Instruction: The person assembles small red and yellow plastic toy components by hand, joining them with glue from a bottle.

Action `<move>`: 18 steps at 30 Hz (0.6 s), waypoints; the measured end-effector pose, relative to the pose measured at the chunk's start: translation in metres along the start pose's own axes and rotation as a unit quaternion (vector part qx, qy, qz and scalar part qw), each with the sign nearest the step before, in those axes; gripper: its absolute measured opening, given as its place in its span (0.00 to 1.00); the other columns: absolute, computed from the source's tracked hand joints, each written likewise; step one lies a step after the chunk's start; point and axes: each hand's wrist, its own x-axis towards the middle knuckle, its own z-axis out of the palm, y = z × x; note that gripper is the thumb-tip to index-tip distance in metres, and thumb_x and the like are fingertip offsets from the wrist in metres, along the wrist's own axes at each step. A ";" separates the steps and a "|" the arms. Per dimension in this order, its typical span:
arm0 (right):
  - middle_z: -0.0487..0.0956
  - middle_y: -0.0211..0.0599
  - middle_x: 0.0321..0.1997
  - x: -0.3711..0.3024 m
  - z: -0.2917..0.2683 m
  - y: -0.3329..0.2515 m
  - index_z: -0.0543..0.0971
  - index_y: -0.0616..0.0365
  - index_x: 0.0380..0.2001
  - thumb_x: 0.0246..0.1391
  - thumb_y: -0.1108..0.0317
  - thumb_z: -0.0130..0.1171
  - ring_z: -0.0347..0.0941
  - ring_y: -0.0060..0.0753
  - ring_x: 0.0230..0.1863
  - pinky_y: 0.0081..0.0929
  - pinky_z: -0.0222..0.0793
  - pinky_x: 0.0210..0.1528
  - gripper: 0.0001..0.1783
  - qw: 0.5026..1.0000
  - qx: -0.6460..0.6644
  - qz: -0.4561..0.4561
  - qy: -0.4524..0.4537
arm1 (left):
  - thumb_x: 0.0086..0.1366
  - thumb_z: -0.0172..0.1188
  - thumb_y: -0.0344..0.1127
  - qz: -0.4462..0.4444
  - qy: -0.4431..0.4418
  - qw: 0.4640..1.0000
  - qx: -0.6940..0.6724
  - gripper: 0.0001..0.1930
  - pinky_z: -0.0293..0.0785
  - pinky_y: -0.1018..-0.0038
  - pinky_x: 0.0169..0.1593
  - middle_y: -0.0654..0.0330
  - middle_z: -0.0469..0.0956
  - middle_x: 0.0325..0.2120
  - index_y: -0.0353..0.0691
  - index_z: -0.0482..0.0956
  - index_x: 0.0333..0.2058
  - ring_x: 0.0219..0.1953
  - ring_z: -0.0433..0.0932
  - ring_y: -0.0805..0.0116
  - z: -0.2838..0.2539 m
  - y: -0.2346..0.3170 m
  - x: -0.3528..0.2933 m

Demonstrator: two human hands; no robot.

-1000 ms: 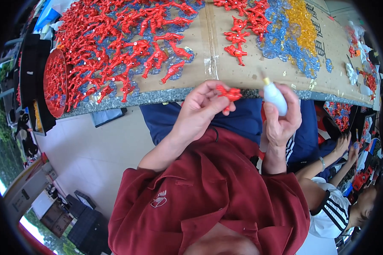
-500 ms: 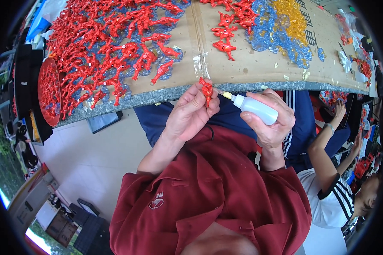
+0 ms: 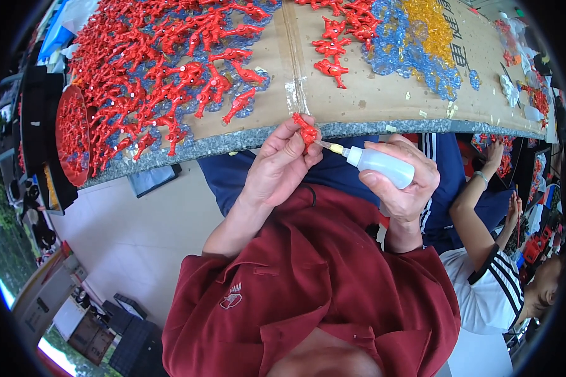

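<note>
Between the fingertips of my left hand (image 3: pixel 279 162) is a small red plastic figure (image 3: pixel 307 132), held just off the front edge of the table. My right hand (image 3: pixel 404 182) is wrapped round a translucent white squeeze bottle (image 3: pixel 383 166) with a thin needle tip and yellow collar. The bottle lies tilted, its tip pointing left at the figure; whether it touches is too fine to tell. Many similar red figures (image 3: pixel 215 85) lie on the left of the table among clear blue pieces (image 3: pixel 258 80). A short column of red figures (image 3: pixel 331 67) sits right of the taped seam.
Brown cardboard (image 3: pixel 358 103) covers the table, with a speckled edge (image 3: pixel 214 143). Clear blue parts (image 3: pixel 396 50) and yellow parts (image 3: pixel 426 31) lie in piles at the far right. A round red tray (image 3: pixel 74 135) stands at the left. Another person (image 3: pixel 484 251) works at the right.
The figure has turned slightly in my left fingers. My right hand and the bottle have shifted a little right and down. The co-worker's hands have moved.
</note>
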 end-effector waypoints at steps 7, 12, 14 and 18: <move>0.77 0.39 0.20 0.000 -0.004 0.000 0.79 0.67 0.28 0.30 0.72 0.69 0.66 0.26 0.16 0.20 0.59 0.19 0.17 1.000 0.002 0.024 -0.017 | 0.62 0.51 0.31 0.010 0.003 1.000 0.030 0.14 0.64 0.77 0.39 0.60 0.70 0.36 0.39 0.68 0.47 0.33 0.67 0.74 -0.001 0.000 0.000; 0.78 0.37 0.30 -0.004 -0.007 0.006 0.77 0.66 0.35 0.33 0.76 0.67 0.72 0.21 0.28 0.17 0.67 0.32 0.19 0.988 0.071 0.120 0.068 | 0.63 0.50 0.32 0.015 -0.018 0.999 0.035 0.12 0.61 0.79 0.36 0.58 0.69 0.36 0.39 0.68 0.45 0.32 0.66 0.73 -0.001 0.002 -0.001; 0.78 0.35 0.34 0.000 -0.001 0.010 0.76 0.66 0.37 0.36 0.78 0.65 0.73 0.21 0.35 0.18 0.67 0.39 0.19 0.985 0.060 0.147 0.073 | 0.63 0.50 0.32 0.009 -0.030 0.999 0.036 0.11 0.60 0.79 0.35 0.58 0.69 0.36 0.39 0.68 0.44 0.32 0.65 0.72 -0.001 0.002 -0.001; 0.77 0.38 0.31 0.017 0.018 0.034 0.77 0.61 0.34 0.35 0.77 0.63 0.73 0.34 0.34 0.24 0.68 0.38 0.16 0.992 -0.119 0.005 0.035 | 0.63 0.49 0.32 0.019 -0.025 0.997 0.068 0.11 0.60 0.79 0.34 0.57 0.69 0.35 0.39 0.67 0.44 0.32 0.66 0.72 0.000 0.002 -0.004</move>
